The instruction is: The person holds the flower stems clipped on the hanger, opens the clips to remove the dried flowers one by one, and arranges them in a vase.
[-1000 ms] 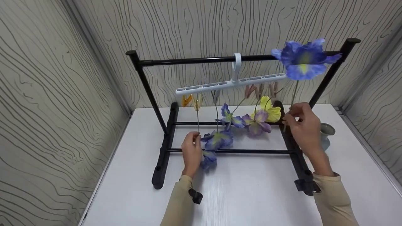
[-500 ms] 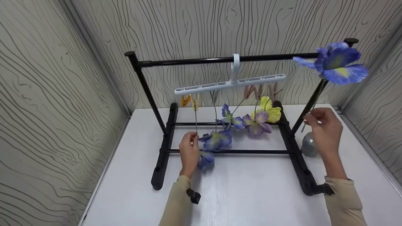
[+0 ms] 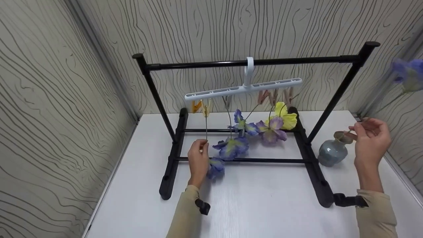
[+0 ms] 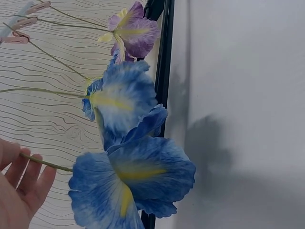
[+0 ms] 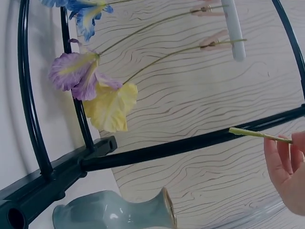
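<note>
A booth-like workspace is suggested: a white desk (image 3: 264, 198) is enclosed at the back and both sides by panels (image 3: 198, 26) patterned with wood-grain lines, joined at the corners by grey strips (image 3: 99, 56). The wider building cannot be told.

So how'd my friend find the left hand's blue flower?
Find the black rack, then the pale hanger on its top bar. Under the hanger's left half, follow the stem from the yellow clip past the left hand to the blue flower. Unlike the other hanging flowers, its stem is pinched by fingers.
</note>
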Available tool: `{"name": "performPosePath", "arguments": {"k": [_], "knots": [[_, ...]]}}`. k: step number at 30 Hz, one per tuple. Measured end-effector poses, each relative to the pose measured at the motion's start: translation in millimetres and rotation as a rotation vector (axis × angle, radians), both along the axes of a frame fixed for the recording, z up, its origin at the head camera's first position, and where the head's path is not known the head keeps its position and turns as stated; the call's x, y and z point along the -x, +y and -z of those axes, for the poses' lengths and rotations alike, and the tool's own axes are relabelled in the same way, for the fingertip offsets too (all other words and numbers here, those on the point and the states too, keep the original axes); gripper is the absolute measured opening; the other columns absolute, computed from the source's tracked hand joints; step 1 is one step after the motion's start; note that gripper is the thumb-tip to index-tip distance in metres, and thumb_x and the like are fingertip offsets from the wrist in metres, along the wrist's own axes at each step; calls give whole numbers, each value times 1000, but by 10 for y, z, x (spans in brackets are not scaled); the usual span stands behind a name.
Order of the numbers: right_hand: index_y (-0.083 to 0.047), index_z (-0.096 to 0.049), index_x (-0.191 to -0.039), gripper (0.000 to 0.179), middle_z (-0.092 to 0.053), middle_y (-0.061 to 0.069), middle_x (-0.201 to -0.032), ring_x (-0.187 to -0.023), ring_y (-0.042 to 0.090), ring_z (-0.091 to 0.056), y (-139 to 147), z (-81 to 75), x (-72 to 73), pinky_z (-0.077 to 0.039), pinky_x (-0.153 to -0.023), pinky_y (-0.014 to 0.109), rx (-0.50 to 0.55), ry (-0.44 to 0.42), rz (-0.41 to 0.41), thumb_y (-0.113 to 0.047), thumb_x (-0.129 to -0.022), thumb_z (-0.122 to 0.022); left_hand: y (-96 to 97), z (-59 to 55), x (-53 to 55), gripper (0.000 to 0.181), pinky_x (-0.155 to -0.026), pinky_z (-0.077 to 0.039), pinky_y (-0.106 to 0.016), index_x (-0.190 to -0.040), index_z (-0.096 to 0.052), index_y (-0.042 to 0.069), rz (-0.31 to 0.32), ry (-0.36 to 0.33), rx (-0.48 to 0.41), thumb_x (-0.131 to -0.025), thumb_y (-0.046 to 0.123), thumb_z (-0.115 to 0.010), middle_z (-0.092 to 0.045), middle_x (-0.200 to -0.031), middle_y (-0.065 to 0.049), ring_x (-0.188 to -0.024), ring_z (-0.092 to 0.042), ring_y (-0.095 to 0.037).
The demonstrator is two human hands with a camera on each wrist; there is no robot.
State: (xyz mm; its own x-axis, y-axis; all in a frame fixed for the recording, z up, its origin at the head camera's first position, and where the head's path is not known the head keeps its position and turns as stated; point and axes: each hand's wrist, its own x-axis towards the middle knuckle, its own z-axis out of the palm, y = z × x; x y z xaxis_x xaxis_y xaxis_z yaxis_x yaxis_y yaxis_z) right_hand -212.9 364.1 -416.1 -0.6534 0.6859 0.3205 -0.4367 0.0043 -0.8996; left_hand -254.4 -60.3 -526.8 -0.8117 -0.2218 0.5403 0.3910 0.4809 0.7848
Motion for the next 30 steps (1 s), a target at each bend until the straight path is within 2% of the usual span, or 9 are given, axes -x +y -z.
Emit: {"name": "performPosePath", "arguments": {"k": [2, 4, 11, 13, 17, 19, 24, 30], "knots": [[-4, -62, -104, 16, -58, 10, -99, -76, 13, -67, 36, 19, 22, -58, -66, 18, 65, 31, -18, 10, -96, -64, -9, -6, 0, 6, -76, -58, -39, -103, -71, 2, -8, -4, -4, -99, -1, -67, -71, -98, -10, -90, -69, -25], [-3, -63, -103, 13, -58, 9, -100, -76, 12, -67, 71, 41, 42, -58, -67, 18, 83, 36, 3, 9, -97, -63, -12, -14, -7, 6, -75, -58, -38, -102, -71, 2, -8, -5, -7, -99, -1, -67, -71, -97, -10, -89, -68, -24], [-7, -65, -115, 25, -56, 7, -94, -82, 10, -67, 187, 150, 67, -56, -78, 16, 61, 37, 147, 10, -97, -62, -29, -14, -24, 5, -73, -58, -37, -101, -71, 1, -6, 20, 5, -98, -2, -68, -71, -96, -11, -87, -69, -25], [-6, -66, -115, 25, -57, 7, -93, -82, 11, -68, 217, 167, 67, -56, -78, 16, 89, 41, 153, 11, -97, -61, -40, -11, -29, 5, -73, -58, -37, -101, -71, 2, -6, 14, 7, -98, -1, -68, -71, -96, -10, -87, -69, -25], [-1, -68, -104, 14, -60, 9, -92, -80, 13, -68, 255, 179, 68, -57, -75, 17, 200, 74, 126, 10, -96, -64, -61, -12, -36, 6, -73, -58, -37, -102, -71, 2, -6, -10, 7, -98, -1, -68, -71, -97, -10, -87, -69, -24], [1, -68, -102, 9, -61, 9, -92, -80, 14, -67, 272, 196, 70, -57, -75, 17, 223, 71, 124, 8, -97, -64, -67, -12, -37, 6, -73, -58, -37, -102, -71, 3, -11, -17, 6, -98, -1, -68, -71, -97, -9, -87, -69, -24], [0, -69, -107, 9, -61, 7, -97, -83, 13, -66, 344, 291, 97, -56, -78, 15, 223, 40, 165, 1, -100, -62, -84, -7, -38, 6, -72, -58, -36, -102, -71, 4, -17, -13, 8, -99, 0, -68, -71, -97, -8, -87, -69, -23], [0, -69, -104, 10, -62, 10, -94, -83, 16, -67, 413, 371, 164, -56, -85, 20, 348, 121, 221, 3, -101, -61, -108, 4, -47, 5, -75, -58, -37, -102, -72, 4, -16, -1, 21, -99, 1, -68, -71, -97, -7, -89, -68, -23]]}}
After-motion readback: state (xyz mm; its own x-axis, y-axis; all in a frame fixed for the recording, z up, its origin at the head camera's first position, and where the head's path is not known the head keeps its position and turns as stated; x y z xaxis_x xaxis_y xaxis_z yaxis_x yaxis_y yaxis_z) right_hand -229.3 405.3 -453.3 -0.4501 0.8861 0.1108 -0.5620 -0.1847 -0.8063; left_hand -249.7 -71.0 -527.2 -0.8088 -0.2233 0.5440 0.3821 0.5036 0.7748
